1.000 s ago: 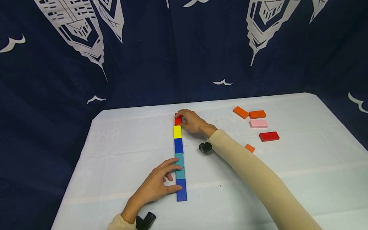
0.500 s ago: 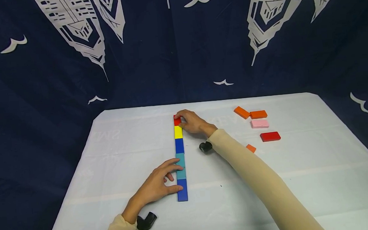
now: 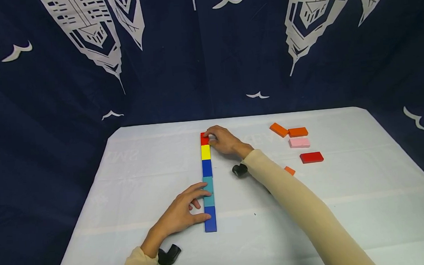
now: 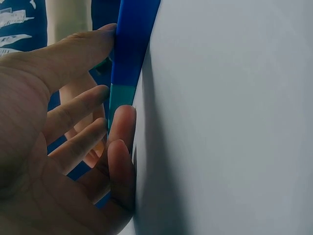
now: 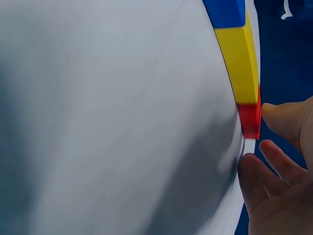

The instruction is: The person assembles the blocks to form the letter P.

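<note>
A straight line of flat blocks runs away from me in the head view: a blue block [image 3: 210,225] nearest, then teal blocks [image 3: 209,201], another blue block [image 3: 206,168], a yellow block [image 3: 205,152] and a red block [image 3: 204,141] at the far end. My left hand [image 3: 178,210] rests along the near part, its fingers fairly straight over the teal and its thumb at the near blue block. At the far end is my right hand [image 3: 224,141]. In the right wrist view its thumb [image 5: 283,120] is beside the red block [image 5: 250,120], with the fingers apart beyond its end.
Loose blocks lie on the white table [image 3: 366,171] to the right: two orange blocks [image 3: 297,132], a pink block [image 3: 299,143] and a red one [image 3: 311,157]. An orange block [image 3: 289,170] is partly behind my right sleeve. A dark blue patterned cloth [image 3: 207,67] hangs behind.
The far red block has slid slightly toward me, against the yellow block. My right hand has since shifted a little to the right, away from it. The left hand stays in place.
</note>
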`<action>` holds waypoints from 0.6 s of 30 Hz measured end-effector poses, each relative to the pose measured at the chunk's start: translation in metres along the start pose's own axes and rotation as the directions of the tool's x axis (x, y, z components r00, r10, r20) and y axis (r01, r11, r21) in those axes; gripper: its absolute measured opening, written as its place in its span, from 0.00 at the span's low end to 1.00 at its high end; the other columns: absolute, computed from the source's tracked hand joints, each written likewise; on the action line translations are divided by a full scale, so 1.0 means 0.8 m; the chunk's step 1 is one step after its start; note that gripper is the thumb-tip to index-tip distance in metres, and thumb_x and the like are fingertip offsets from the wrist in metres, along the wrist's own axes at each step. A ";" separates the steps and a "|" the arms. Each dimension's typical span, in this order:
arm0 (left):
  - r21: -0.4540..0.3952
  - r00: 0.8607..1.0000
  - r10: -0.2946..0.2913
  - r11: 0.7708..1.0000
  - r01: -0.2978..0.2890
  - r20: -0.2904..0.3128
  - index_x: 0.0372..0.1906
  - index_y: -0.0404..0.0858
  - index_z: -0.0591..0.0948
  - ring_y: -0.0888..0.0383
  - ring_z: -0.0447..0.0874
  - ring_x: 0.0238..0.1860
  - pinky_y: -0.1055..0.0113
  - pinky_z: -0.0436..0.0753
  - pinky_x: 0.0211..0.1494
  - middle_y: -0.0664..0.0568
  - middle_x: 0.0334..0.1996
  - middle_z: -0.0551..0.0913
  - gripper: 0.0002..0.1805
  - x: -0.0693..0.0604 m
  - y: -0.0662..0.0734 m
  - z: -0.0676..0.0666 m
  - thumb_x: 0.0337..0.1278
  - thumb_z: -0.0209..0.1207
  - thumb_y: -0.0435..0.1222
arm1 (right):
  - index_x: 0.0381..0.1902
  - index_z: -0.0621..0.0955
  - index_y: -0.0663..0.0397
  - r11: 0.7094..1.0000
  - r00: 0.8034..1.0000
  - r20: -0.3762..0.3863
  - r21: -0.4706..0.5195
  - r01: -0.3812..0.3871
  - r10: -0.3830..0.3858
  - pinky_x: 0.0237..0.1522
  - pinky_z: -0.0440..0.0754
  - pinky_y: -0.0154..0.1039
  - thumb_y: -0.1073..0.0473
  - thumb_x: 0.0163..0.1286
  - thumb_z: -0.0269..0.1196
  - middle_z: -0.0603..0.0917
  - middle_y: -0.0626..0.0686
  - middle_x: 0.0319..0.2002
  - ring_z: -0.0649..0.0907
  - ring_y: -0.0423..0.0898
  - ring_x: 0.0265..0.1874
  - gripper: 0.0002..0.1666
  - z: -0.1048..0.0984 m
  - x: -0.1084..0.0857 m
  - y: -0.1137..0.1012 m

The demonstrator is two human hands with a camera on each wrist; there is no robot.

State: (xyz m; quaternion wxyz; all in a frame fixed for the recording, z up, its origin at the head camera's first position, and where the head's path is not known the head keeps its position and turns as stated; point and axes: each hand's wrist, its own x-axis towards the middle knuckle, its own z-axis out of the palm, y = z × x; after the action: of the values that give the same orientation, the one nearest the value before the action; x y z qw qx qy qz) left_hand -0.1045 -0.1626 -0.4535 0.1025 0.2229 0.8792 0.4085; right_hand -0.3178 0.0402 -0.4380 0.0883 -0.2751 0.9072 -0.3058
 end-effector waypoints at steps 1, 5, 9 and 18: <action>0.000 1.000 0.001 1.000 -0.001 0.000 0.60 0.43 0.81 0.62 0.77 0.37 0.69 0.76 0.41 0.50 0.73 0.68 0.28 0.000 0.000 0.000 0.53 0.73 0.43 | 0.62 0.77 0.57 1.000 1.000 -0.005 0.008 -0.005 0.005 0.74 0.63 0.48 0.63 0.75 0.57 0.71 0.57 0.69 0.70 0.54 0.70 0.20 -0.002 -0.002 0.002; 0.007 1.000 0.007 1.000 -0.007 -0.003 0.60 0.43 0.81 0.62 0.77 0.37 0.70 0.76 0.41 0.49 0.73 0.68 0.28 0.001 0.001 0.001 0.53 0.73 0.43 | 0.62 0.77 0.56 0.999 0.999 -0.021 0.028 -0.023 0.024 0.73 0.65 0.49 0.62 0.74 0.58 0.74 0.57 0.67 0.72 0.54 0.68 0.20 -0.012 -0.009 0.011; 0.009 1.000 0.011 1.000 -0.011 -0.004 0.60 0.43 0.81 0.62 0.77 0.37 0.70 0.76 0.41 0.49 0.73 0.68 0.28 0.001 0.001 0.001 0.53 0.73 0.42 | 0.61 0.78 0.56 0.998 0.999 -0.036 0.055 -0.032 0.034 0.71 0.68 0.51 0.62 0.73 0.60 0.76 0.57 0.65 0.74 0.55 0.66 0.19 -0.024 -0.018 0.020; 0.009 1.000 0.012 1.000 -0.011 -0.002 0.60 0.43 0.81 0.62 0.77 0.37 0.70 0.76 0.40 0.49 0.73 0.68 0.28 0.000 0.001 0.001 0.53 0.73 0.42 | 0.61 0.78 0.58 0.997 0.997 -0.041 0.052 -0.056 0.058 0.68 0.71 0.54 0.60 0.73 0.61 0.77 0.58 0.65 0.76 0.58 0.64 0.21 -0.056 -0.040 0.054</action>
State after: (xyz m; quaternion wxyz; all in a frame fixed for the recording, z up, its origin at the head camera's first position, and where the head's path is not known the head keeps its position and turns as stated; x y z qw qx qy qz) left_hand -0.1038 -0.1618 -0.4533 0.0984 0.2280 0.8797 0.4055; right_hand -0.3249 0.1092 -0.4287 0.0845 -0.2403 0.9083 -0.3319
